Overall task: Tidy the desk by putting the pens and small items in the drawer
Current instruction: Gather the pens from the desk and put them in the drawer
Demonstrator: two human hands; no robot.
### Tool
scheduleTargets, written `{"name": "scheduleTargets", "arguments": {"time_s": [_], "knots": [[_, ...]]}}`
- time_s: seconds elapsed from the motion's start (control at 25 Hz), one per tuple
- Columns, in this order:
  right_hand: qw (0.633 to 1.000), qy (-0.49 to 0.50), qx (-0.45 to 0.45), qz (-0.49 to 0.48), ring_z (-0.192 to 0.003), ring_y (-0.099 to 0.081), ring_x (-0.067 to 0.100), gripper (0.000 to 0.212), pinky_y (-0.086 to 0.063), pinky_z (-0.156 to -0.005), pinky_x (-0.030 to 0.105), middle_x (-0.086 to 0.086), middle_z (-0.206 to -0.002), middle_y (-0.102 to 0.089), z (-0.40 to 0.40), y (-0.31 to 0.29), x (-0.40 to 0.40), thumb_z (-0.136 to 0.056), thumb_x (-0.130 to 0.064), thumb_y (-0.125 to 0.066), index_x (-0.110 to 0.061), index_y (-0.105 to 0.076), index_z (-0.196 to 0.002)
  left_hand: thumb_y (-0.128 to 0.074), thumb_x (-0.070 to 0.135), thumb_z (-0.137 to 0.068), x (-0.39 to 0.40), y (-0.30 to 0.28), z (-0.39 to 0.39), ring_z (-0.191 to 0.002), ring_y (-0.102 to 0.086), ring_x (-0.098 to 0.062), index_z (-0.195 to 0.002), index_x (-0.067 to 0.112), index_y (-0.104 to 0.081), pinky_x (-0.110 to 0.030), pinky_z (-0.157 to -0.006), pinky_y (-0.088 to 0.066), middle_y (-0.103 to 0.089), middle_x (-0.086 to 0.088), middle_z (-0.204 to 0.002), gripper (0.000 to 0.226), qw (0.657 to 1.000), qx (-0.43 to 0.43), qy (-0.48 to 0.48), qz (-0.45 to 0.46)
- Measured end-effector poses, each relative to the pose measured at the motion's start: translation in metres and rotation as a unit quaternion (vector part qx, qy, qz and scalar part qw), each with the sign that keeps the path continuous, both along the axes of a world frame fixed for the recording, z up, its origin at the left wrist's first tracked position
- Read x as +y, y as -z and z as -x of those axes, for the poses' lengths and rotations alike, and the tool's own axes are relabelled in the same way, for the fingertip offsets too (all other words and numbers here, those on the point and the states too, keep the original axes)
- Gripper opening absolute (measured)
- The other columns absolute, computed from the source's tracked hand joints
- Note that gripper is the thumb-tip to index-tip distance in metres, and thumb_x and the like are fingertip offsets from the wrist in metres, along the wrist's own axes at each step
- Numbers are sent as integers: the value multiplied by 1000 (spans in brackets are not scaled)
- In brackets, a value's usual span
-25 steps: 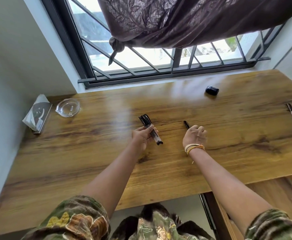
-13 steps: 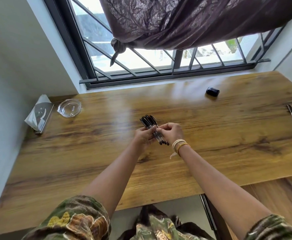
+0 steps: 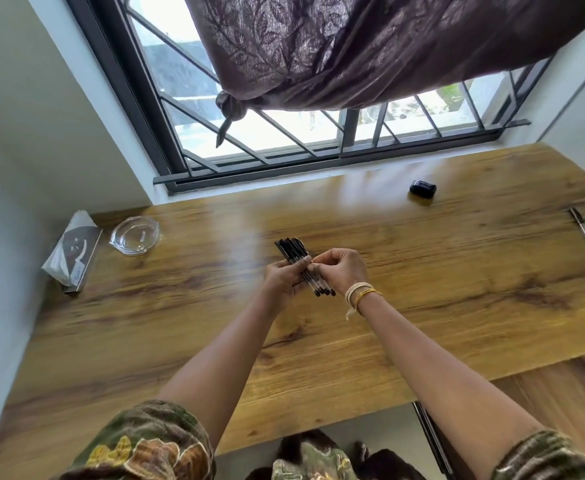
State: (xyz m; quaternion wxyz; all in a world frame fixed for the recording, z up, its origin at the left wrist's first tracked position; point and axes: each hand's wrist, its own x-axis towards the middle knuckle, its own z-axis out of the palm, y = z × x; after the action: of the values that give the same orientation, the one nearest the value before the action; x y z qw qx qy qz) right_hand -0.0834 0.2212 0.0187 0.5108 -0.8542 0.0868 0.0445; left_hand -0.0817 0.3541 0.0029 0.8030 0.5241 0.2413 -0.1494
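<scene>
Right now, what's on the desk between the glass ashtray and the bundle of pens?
Nothing: in the head view, only bare desk lies between the glass ashtray and the bundle of pens.

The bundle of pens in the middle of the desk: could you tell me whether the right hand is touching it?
Touching. The head view shows the right hand with its fingertips closed on the bundle of pens, which the left hand grips from the other side.

No lettering, brand, number or sign can be read anywhere in the head view. The tissue pack [image 3: 72, 252] at the desk's left edge carries a dark printed panel with pale marks, but they are too small and blurred to make out. The small black case [image 3: 422, 188] near the window shows no legible marking either.
</scene>
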Motion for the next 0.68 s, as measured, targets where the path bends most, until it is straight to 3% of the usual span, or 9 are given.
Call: {"name": "scheduleTargets", "arguments": {"time_s": [0.16,0.32,0.48,0.68], "knots": [[999,20,-17,-19,-66,-63,7,19,-52,-62,21,-3,-74,-72,-10,3,-6,-72,-31,-81,-13,-75,-78,-70,3,-84,-8,-1,-14,-43,-64,-15,-91,-4,-62,-24,-40,-51,-68,-10,-62,13,1000,3,-7,-29],[998,61,-19,-24,-64,-64,17,23,-57,-66,35,5,-68,-70,-33,4,-35,-84,-30,-69,-10,-71,-72,-75,7,-81,-35,1,-39,-58,-71,-18,-103,-3,-61,-34,-58,-61,-71,-17,-86,28,999,7,-18,-42],[993,114,-18,14,-74,-68,22,23,-49,-67,25,5,-72,-72,-60,1,-92,-86,-27,-63,-9,-72,-74,-77,8,-79,-85,-5,-66,-65,-72,-21,-113,-6,-60,-39,-71,-61,-73,-19,-91,41,999,12,-12,-40],[985,157,-38,65,-79,-67,25,15,-41,-66,21,9,-80,-73,-85,3,-164,-84,-16,-62,-6,-72,-81,-76,7,-80,-153,-13,-94,-61,-72,-18,-102,-3,-64,-39,-71,-60,-74,-12,-77,27,999,13,19,-44]]}}
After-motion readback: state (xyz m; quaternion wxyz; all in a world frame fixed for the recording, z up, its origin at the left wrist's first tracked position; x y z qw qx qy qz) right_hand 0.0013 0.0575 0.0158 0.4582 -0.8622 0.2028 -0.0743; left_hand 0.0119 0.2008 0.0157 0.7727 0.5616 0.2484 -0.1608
